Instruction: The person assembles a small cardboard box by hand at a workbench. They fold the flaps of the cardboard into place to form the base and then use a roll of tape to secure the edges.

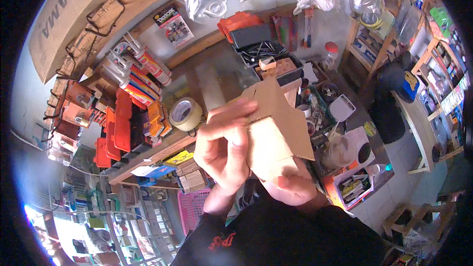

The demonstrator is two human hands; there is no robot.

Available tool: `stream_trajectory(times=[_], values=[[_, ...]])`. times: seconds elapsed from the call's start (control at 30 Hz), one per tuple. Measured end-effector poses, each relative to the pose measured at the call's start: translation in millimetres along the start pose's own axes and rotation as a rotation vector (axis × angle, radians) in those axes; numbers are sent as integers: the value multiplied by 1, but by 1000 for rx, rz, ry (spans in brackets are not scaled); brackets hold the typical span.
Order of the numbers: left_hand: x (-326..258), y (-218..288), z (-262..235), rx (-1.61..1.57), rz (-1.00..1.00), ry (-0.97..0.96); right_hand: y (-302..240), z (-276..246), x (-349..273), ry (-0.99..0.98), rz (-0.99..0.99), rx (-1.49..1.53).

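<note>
A small brown cardboard box [268,140] is held up before my chest, with flaps jutting out at its far end and right side. My left hand [224,143] grips its left side, fingers bent over the upper edge and thumb against the near face. At the lower right corner, my right hand [291,187] holds the box with its thumb on the front. The other right fingers are hidden behind the cardboard. What the box contains, if anything, does not show.
Behind the box stretches a cluttered counter with a tape roll [185,114], red-orange cases [122,120] and sealant tubes [152,66]. A black tray of nails [261,53] stands farther back. To the right are a plastic tub [339,151] and a person in dark clothing [387,101].
</note>
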State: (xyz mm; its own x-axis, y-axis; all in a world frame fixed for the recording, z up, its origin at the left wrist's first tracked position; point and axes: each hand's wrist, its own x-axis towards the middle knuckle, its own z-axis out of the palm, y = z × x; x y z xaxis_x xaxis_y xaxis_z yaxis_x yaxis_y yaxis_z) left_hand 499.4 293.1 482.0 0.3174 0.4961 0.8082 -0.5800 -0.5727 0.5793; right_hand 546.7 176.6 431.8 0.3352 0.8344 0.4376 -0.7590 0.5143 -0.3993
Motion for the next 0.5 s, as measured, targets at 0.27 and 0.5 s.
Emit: stream_trajectory(times=[0.27,0.5], values=[[1,1,7,26,-150,55,-24,-9,2,-49,75,-318],[2,-1,6,1,-249,90,-27,-18,10,-126,85,-478]])
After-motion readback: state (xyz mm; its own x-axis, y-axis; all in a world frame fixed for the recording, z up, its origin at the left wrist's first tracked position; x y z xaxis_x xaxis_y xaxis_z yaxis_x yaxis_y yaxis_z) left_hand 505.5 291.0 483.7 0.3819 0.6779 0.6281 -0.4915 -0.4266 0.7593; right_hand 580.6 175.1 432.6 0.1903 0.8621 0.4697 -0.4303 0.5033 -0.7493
